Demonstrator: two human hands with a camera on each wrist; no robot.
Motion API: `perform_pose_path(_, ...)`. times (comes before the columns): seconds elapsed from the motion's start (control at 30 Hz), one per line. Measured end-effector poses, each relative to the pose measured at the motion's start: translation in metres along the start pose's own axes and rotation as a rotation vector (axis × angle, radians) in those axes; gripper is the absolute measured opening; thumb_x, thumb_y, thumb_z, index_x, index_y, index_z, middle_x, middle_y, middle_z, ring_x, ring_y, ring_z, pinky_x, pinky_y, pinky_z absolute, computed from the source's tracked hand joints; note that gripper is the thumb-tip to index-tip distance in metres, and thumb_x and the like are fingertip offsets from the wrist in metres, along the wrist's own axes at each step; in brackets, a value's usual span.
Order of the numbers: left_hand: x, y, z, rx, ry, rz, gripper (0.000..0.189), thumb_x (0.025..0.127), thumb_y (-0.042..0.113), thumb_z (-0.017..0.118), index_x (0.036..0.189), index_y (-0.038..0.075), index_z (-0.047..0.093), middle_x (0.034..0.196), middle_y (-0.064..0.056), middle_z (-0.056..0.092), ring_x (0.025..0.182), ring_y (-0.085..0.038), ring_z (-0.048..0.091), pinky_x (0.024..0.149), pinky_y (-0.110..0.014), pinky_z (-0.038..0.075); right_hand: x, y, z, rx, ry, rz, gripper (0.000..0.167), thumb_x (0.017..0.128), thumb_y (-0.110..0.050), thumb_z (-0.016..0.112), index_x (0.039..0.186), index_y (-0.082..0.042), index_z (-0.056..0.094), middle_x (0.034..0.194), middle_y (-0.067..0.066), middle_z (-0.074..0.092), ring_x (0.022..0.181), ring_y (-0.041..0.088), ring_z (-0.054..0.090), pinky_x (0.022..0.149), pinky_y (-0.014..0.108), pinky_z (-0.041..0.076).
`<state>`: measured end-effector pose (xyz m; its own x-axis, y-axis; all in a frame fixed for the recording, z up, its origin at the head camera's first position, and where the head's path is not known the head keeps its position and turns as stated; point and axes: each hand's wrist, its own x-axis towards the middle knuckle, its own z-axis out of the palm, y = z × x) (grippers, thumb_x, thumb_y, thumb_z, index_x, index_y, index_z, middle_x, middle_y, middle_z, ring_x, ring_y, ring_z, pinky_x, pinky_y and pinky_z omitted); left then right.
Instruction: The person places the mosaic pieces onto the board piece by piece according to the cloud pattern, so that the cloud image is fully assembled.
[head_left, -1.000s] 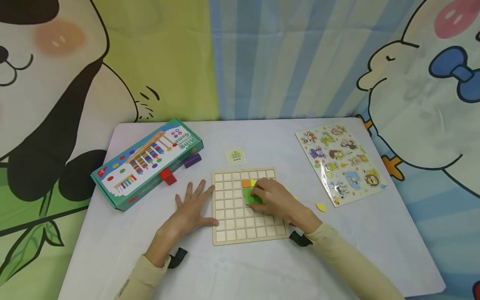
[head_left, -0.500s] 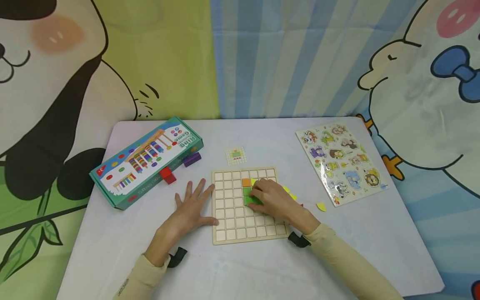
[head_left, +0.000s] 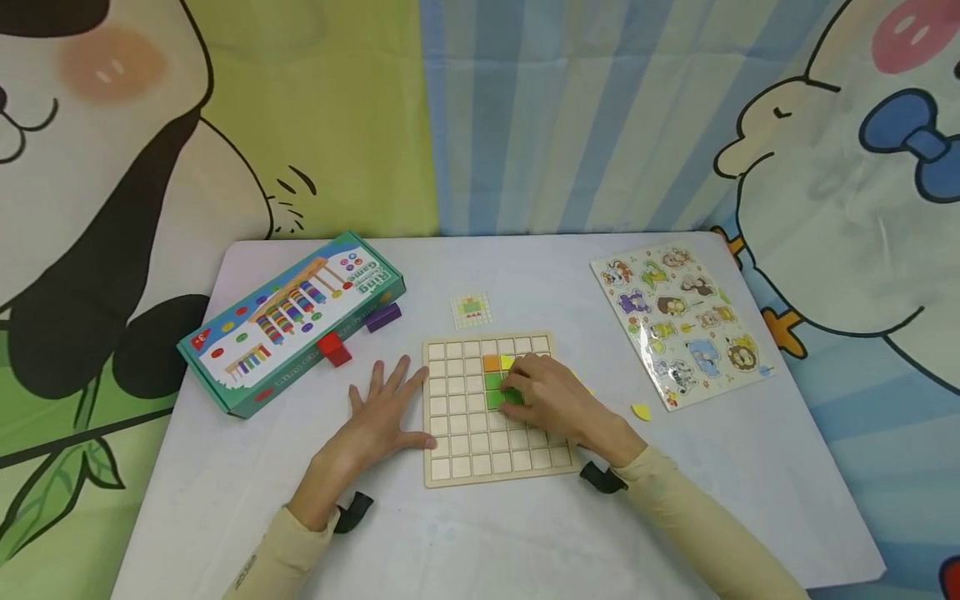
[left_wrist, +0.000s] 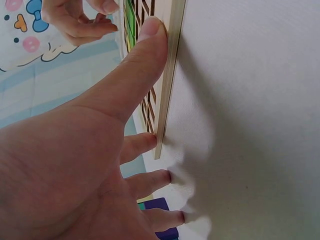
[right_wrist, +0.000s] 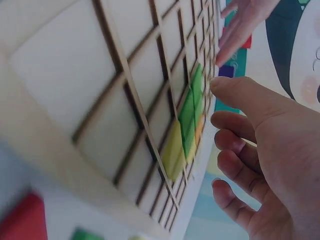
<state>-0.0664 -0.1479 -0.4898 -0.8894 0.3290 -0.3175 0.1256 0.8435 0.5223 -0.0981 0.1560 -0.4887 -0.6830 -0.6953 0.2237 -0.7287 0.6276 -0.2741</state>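
Note:
A wooden grid board (head_left: 502, 480) lies on the table, holding green tiles (head_left: 492, 382), an orange tile (head_left: 491, 363) and a yellow tile (head_left: 507, 362). My left hand (head_left: 375, 425) is spread beside the board's left edge, its thumb on the rim, as the left wrist view also shows. Over the green tiles is my right hand (head_left: 551, 396), fingers loosely bent, thumb and index tips close to them and partly covering them. In the right wrist view, nothing shows between the fingers of the right hand (right_wrist: 260, 150), and the yellow tile (right_wrist: 173, 152) sits in a cell.
A small pattern card (head_left: 473, 310) lies behind the board. At left is a green game box (head_left: 292, 325) with a red block (head_left: 333, 349) and a purple block (head_left: 383, 317). An animal picture board (head_left: 682, 325) and a loose yellow piece (head_left: 641, 412) lie right.
The right fingers have shifted slightly over the green tiles, and grid lines between those tiles now show more clearly. My left hand stays in place.

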Motion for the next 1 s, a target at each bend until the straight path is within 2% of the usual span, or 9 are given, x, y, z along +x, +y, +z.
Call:
perform_pose_path(0.23,0.001,0.000,-0.001,-0.001,-0.014,-0.011,0.114,0.072,0.045,0.090,0.162,0.018,0.025,0.171,-0.018,0.005,0.153,-0.055,-0.008,0.105,-0.087,-0.003,-0.018,0.019,-0.021,0.012,0.025,0.082,0.029,0.082,-0.026,0.086,0.102,-0.007,0.079,0.094,0.002,0.066,0.083,0.014,0.055,0.072,0.031,0.049)
perform_pose_path(0.53,0.000,0.001,0.000,-0.004,-0.014,-0.013,0.115,0.071,0.045,0.090,0.162,0.019,0.025,0.171,-0.019,0.005,0.153,-0.055,-0.008,0.105,-0.087,-0.004,-0.069,0.052,-0.043,-0.049,0.101,0.174,0.024,0.079,-0.018,0.087,0.097,-0.005,0.079,0.093,0.004,0.067,0.081,0.016,0.059,0.066,0.031,0.052)
perform_pose_path(0.73,0.001,0.002,-0.001,0.001,-0.019,-0.013,0.115,0.071,0.044,0.090,0.163,0.018,0.025,0.171,-0.019,0.005,0.152,-0.056,-0.008,0.105,-0.087,-0.004,-0.097,0.060,-0.046,-0.066,0.090,0.250,0.024,0.077,-0.018,0.089,0.095,-0.006,0.080,0.093,0.003,0.067,0.082,0.016,0.062,0.069,0.032,0.054)
perform_pose_path(1.0,0.000,0.003,-0.002,0.014,-0.018,-0.010,0.114,0.072,0.045,0.089,0.162,0.017,0.025,0.170,-0.021,0.006,0.152,-0.057,-0.007,0.104,-0.088,-0.002,-0.116,0.062,-0.042,-0.082,0.097,0.259,0.023,0.075,-0.012,0.089,0.096,-0.006,0.079,0.092,0.004,0.067,0.081,0.016,0.064,0.068,0.032,0.056)
